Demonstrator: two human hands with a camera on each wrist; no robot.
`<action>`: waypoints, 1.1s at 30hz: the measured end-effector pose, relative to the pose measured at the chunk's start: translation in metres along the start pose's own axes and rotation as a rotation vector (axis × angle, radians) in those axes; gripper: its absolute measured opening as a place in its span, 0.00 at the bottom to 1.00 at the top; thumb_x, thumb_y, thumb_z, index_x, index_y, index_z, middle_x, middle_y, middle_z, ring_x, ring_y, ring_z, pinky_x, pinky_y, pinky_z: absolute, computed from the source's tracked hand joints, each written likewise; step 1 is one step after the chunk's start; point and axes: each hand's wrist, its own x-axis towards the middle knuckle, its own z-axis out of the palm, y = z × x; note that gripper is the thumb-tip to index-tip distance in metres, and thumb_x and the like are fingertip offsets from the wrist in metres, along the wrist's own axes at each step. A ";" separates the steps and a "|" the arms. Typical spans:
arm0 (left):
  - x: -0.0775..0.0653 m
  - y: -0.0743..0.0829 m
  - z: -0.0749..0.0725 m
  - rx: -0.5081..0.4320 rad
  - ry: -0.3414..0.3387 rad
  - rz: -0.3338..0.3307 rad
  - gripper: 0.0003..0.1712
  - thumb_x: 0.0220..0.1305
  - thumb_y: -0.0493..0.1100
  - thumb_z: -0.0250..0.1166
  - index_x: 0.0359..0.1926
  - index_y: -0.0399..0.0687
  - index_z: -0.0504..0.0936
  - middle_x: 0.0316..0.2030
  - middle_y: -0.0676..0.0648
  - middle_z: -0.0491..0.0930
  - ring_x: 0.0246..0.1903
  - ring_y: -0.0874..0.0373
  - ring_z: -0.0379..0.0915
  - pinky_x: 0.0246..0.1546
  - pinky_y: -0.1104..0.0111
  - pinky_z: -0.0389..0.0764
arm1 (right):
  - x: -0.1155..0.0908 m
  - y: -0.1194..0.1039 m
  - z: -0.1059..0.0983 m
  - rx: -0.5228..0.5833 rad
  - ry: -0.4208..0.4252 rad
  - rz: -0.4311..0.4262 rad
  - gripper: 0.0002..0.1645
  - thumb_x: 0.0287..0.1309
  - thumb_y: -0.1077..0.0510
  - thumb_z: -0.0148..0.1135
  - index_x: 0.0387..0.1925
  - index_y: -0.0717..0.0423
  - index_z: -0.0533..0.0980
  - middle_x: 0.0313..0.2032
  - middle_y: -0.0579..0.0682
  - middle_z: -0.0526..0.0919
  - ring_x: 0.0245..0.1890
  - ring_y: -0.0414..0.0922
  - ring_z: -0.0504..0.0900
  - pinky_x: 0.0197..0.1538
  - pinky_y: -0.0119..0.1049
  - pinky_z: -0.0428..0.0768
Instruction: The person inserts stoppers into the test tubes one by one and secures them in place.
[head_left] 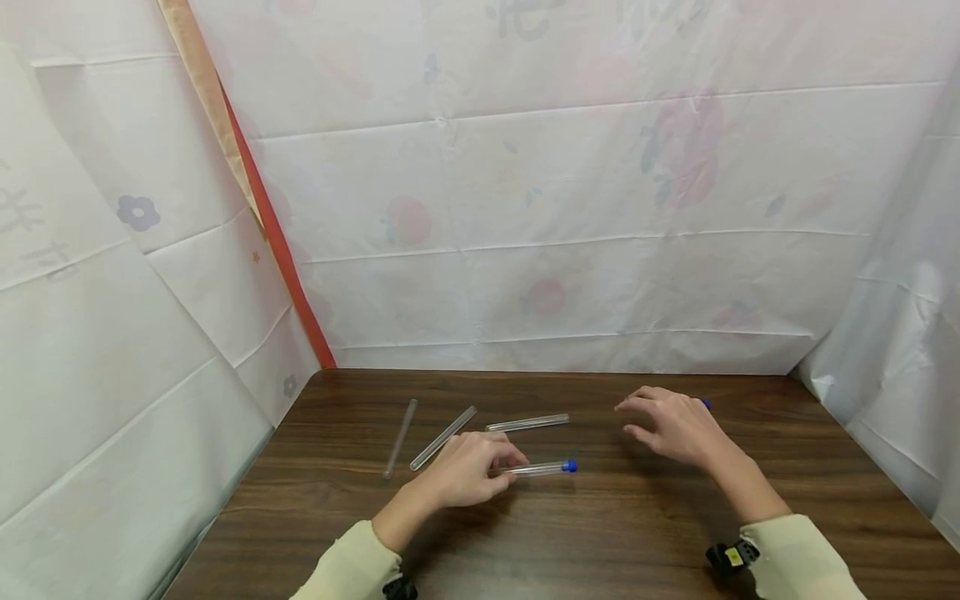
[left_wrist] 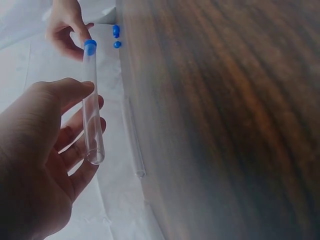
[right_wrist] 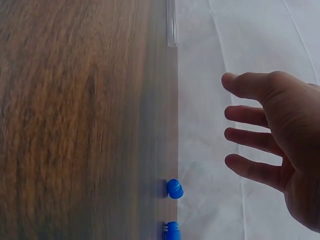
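Observation:
My left hand (head_left: 468,469) pinches a clear test tube (head_left: 542,470) between thumb and fingers, low over the dark wood table. A blue cap (head_left: 572,466) sits on the tube's end that points right. The rounded bottom of this tube shows at the fingers in the left wrist view, and the tube looks hollow and clear. Over the table's right half, my right hand (head_left: 675,427) is raised with its fingers spread apart and nothing in them. Loose blue caps (right_wrist: 174,189) lie on the table near it; in the head view that hand mostly hides them.
Three uncapped test tubes lie on the table: one at the left (head_left: 401,439), a slanted one (head_left: 442,438) beside the left hand, and one (head_left: 528,423) farther back. White printed sheeting (head_left: 525,208) hangs behind the table and along both sides.

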 end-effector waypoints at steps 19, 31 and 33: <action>0.001 -0.002 0.008 0.018 -0.102 -0.059 0.11 0.71 0.44 0.77 0.52 0.61 0.95 0.43 0.58 0.91 0.30 0.76 0.69 0.27 0.77 0.69 | -0.004 0.012 0.005 -0.003 -0.064 0.081 0.16 0.64 0.54 0.83 0.53 0.43 0.92 0.55 0.51 0.93 0.37 0.47 0.90 0.28 0.37 0.77; 0.002 -0.003 0.012 0.026 -0.138 -0.074 0.11 0.71 0.44 0.79 0.51 0.62 0.94 0.44 0.59 0.91 0.32 0.75 0.71 0.30 0.75 0.71 | -0.005 0.017 0.008 0.007 -0.088 0.101 0.16 0.65 0.54 0.82 0.54 0.43 0.92 0.55 0.51 0.93 0.37 0.47 0.90 0.29 0.38 0.77; 0.002 -0.003 0.012 0.023 -0.148 -0.079 0.11 0.71 0.44 0.79 0.51 0.62 0.94 0.44 0.59 0.90 0.31 0.75 0.70 0.30 0.75 0.70 | -0.006 0.017 0.009 0.009 -0.094 0.103 0.16 0.65 0.54 0.82 0.54 0.43 0.92 0.55 0.51 0.93 0.38 0.47 0.90 0.29 0.39 0.78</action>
